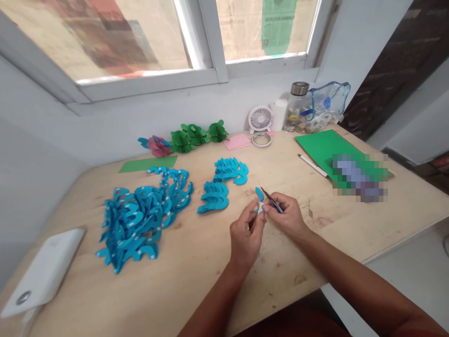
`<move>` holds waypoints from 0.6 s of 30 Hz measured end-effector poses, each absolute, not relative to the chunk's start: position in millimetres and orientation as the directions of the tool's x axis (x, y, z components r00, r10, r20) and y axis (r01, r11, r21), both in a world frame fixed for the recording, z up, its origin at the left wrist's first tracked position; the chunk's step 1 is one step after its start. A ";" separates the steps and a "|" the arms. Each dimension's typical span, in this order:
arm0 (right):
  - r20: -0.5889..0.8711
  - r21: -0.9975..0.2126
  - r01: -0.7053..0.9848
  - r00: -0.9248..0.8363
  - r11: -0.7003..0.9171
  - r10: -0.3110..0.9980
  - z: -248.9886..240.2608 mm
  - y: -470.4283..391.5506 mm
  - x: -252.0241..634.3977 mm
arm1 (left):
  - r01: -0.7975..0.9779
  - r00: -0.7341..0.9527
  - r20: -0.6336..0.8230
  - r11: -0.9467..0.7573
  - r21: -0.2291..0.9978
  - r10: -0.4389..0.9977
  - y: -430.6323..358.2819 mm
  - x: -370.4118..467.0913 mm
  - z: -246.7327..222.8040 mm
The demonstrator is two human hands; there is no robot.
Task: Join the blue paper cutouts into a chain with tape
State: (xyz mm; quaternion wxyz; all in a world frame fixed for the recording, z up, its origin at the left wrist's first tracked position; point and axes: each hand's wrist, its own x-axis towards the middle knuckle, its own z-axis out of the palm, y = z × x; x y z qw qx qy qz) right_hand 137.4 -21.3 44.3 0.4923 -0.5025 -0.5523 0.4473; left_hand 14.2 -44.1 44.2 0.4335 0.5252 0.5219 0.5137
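Over the front middle of the table, my left hand (247, 231) is closed in a pinch on a small curved blue paper piece (259, 193) with a white bit on it. My right hand (288, 216) holds dark, pointed tweezers (273, 201), their tips directed away from me beside the blue piece. Its fingertips meet those of my left hand at the white bit. To the left of my hands lie two rows of overlapping blue paper curves (214, 196). Farther left is a big loose pile of blue curves (136, 220), many with small white patches.
Along the wall stand green paper shapes (196, 135), a pink paper flower (159, 146), a small fan (260, 118), a tape roll (261, 139) and a bottle (296, 107). Green sheets (324, 145) and a white pen (313, 165) lie right. A white device (45, 269) lies left.
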 end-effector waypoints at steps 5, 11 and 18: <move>0.151 -0.970 0.194 0.024 0.144 0.988 40.7 -20.7 138.6 | 0.000 -0.062 0.070 -0.070 0.998 0.996 -39.8 10.0 42.7; 0.338 -0.857 0.400 -0.041 0.326 0.940 37.6 -23.7 139.9 | -0.029 -0.098 0.067 -0.071 0.997 0.993 -37.3 9.9 42.5; 0.400 -0.773 0.537 0.001 0.337 0.917 38.5 -21.8 144.4 | -0.080 -0.156 0.007 -0.019 0.997 0.988 -35.5 8.5 42.0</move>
